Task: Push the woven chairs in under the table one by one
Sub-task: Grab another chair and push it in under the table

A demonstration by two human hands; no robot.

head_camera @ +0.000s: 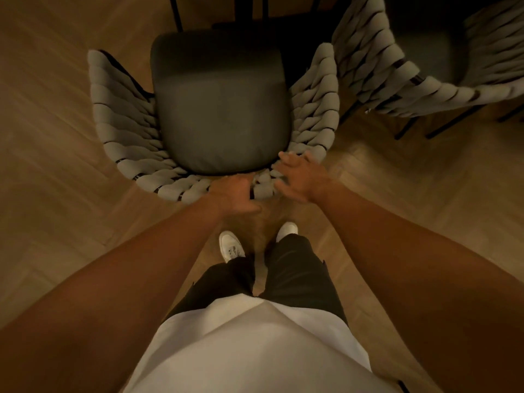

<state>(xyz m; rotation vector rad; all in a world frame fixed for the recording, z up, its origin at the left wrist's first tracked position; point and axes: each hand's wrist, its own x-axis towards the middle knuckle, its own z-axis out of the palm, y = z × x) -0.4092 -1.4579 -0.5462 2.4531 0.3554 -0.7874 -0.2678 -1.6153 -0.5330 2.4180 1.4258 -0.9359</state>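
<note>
A woven chair [119, 114] with a grey rope back and a dark seat cushion stands right in front of me, its seat pointing away toward the dark table [297, 12] at the top. My left hand [234, 194] grips the top rim of the chair's back at its middle, fingers curled over it. My right hand [297, 175] lies on the rim just to the right, fingers spread and fairly straight. A second woven chair [377, 72] stands at the upper right, closer in to the table.
Wooden herringbone floor [56, 194] lies all around. Black chair and table legs [175, 12] show at the top edge. My feet in white shoes [231, 246] stand just behind the chair back.
</note>
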